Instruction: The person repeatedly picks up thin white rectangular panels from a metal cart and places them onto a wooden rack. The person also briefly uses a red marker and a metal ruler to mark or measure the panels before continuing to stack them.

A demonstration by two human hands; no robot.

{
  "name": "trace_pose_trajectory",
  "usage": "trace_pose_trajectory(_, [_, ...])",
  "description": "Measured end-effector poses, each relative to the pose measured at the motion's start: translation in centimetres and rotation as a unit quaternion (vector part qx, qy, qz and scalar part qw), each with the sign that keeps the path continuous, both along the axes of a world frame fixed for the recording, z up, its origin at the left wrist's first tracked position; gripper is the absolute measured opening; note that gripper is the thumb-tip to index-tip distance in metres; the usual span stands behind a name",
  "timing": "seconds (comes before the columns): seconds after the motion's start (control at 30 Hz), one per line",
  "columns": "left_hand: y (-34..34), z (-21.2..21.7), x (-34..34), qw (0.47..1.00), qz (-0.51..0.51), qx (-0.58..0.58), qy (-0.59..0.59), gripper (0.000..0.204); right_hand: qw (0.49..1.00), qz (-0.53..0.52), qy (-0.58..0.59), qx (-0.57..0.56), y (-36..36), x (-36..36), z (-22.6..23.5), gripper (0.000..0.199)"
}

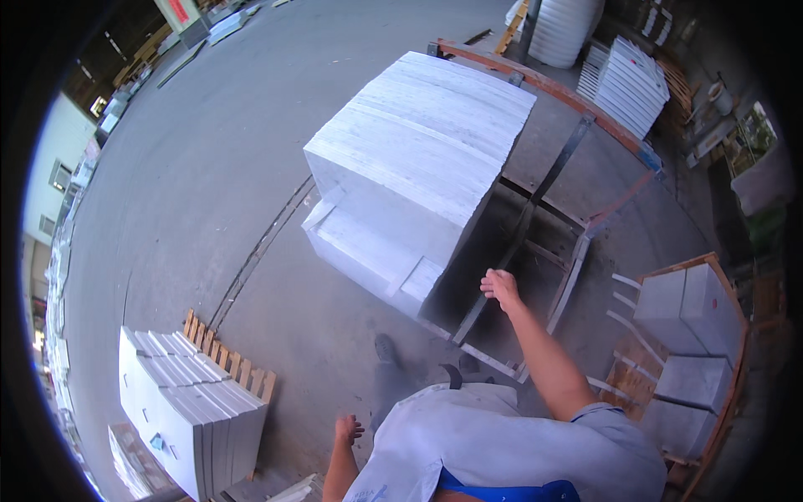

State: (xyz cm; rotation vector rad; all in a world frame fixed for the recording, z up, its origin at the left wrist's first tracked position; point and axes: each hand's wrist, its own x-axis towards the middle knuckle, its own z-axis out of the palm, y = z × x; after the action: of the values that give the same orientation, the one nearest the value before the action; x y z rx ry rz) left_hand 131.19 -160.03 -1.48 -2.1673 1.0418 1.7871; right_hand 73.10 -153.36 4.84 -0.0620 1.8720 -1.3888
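Neither hand holds anything. The right hand (500, 287) is raised, fingers loosely curled and empty, just short of the near lower corner of the stack of pale stone slabs (418, 167); whether it touches the edge cannot be told. The left hand (348, 430) hangs low beside the body, fingers spread, empty, well apart from any slab.

Progress, as judged: no slab is lifted or gripped. The stack appears whole, its sheets flush, with two shorter pieces stepped at its foot. Handling looks to be at the approach stage only.

Orientation: the slabs stand on edge, leaning against the steel A-frame rack (577, 226). The long axis runs from near the person toward the upper right, along the rust-red rail (544, 84).

Surroundings: a smaller slab bundle on a wooden pallet (188, 402) lower left; crated slabs (690, 309) at right; concrete floor (209, 167).
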Motion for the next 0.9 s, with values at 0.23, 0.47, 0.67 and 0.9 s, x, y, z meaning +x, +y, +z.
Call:
trace_pose_trajectory(0.23, [-17.7,1.3,2.2,0.996,-0.072,-0.03,0.033,0.045,0.958,-0.062,0.241,0.141,-13.2,-0.9,0.4,0.053])
trace_pose_trajectory(0.47, [-29.9,3.7,-2.2,0.988,-0.069,-0.103,0.09,0.049,0.939,-0.099,0.21,0.256,-17.8,-2.6,0.8,0.065])
trace_pose_trajectory(0.67, [-30.0,3.4,-4.6,0.99,-0.084,-0.078,0.088,0.045,0.933,-0.115,0.166,0.297,-19.6,-2.3,1.4,0.068])
trace_pose_trajectory(0.9, [-31.4,2.2,-8.6,0.992,-0.085,-0.021,0.093,0.046,0.919,-0.102,0.201,0.325,-19.5,-1.4,2.4,0.068])
